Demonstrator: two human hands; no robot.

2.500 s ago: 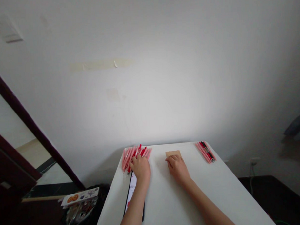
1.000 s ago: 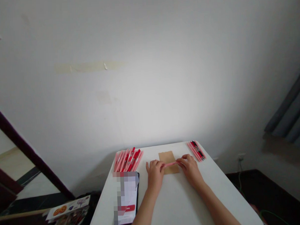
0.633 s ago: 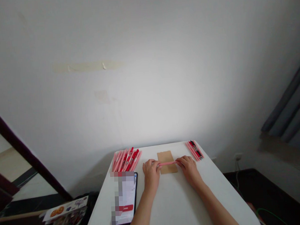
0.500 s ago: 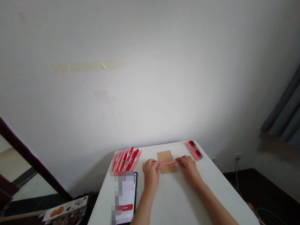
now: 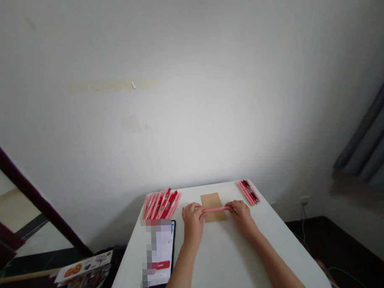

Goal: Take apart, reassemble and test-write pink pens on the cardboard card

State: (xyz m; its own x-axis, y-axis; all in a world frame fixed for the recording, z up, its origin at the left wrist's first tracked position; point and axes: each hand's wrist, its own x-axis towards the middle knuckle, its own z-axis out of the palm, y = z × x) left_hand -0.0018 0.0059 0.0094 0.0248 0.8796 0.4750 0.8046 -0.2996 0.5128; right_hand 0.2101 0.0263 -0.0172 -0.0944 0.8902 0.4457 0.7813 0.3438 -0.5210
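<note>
A pink pen (image 5: pixel 214 209) is held level between my two hands, above a small brown paper piece (image 5: pixel 213 201) that lies on the white table (image 5: pixel 227 260). My left hand (image 5: pixel 192 220) pinches the pen's left end with fingers curled. Gripping the right end is my right hand (image 5: pixel 243 216), also closed. A large bunch of pink and red pens (image 5: pixel 161 204) lies at the table's far left. A smaller group of pens (image 5: pixel 248 191) lies at the far right corner.
A tablet (image 5: pixel 159 253) with a lit screen lies on the table by my left forearm. The table stands against a white wall. On the floor to the left sits a printed box (image 5: pixel 84 268). A grey curtain (image 5: pixel 368 142) hangs at the right.
My left hand left the big bunch of pens and my right hand left the brown paper; both now hold one pink pen over the paper. In the last second they barely moved.
</note>
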